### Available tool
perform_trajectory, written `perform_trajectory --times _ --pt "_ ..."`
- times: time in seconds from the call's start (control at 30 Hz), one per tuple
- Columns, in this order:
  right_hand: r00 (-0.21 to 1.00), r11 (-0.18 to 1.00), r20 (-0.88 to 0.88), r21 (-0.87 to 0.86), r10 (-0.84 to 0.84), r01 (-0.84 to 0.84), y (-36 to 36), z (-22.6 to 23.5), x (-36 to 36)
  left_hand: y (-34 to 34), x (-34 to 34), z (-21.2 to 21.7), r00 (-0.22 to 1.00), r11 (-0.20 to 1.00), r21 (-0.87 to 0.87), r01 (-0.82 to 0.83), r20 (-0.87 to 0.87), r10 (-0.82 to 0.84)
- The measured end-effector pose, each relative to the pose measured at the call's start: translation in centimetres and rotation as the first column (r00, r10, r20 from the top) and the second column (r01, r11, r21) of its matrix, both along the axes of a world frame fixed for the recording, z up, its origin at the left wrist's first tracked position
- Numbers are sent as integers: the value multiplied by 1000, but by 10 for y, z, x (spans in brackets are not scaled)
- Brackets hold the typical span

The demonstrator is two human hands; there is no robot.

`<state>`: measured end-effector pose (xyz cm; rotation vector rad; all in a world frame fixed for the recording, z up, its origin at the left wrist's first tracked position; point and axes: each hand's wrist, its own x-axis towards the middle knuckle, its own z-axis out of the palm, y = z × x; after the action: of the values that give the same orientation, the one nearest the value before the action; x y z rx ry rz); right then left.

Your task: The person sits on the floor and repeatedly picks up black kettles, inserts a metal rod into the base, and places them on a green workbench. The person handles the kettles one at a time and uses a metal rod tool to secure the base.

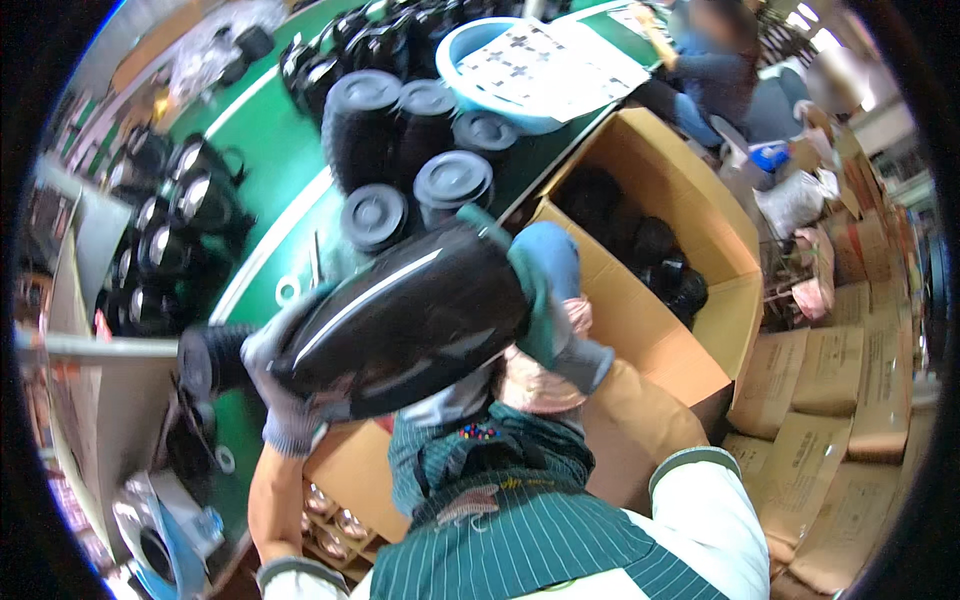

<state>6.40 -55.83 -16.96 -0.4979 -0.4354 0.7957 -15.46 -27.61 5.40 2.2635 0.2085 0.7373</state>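
Observation:
A large glossy black rounded body (410, 315), like the shell of a vacuum jug, is held tilted in front of my chest. My left hand (285, 370), in a grey glove, grips its lower left end. My right hand (562, 335) is at its right end, with a dark green cloth (535, 290) pressed against the shell; the fingers are mostly hidden behind cloth and shell. Just beyond stand several black cylinders with round ridged lids (453, 180). Another black ridged cylinder (212, 360) lies beside my left hand.
The green worktable (275, 205) carries glossy black jugs (165, 225) on the left and a blue basin (465, 45) with a patterned sheet. At right stands an open carton (700, 165) with black pieces inside; stacked cartons (820, 450) lie beyond. A partitioned box (335, 525) sits below my left arm. A person (715, 65) sits at back right.

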Motion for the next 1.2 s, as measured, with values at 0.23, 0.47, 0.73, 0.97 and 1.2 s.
perform_trajectory --times 0.23,0.47,0.73,0.97,1.2 --pt "932 881 -139 -305 334 -361 -31 190 54 -105 -7 -57 978 979 105 175 93 -185" --pt "516 787 719 -603 465 132 -46 149 8 9 20 -142 733 734 443 -516 -215 645" --pt "670 800 693 -546 265 248 -62 119 -29 70 11 -175 740 818 175 -548 -355 571" --pt "795 823 581 -528 172 208 -66 113 -39 -76 70 26 787 890 -389 238 -460 -412" --pt "996 983 -70 -180 -52 39 -36 138 -4 -111 89 24 680 865 -12 502 -612 -403"
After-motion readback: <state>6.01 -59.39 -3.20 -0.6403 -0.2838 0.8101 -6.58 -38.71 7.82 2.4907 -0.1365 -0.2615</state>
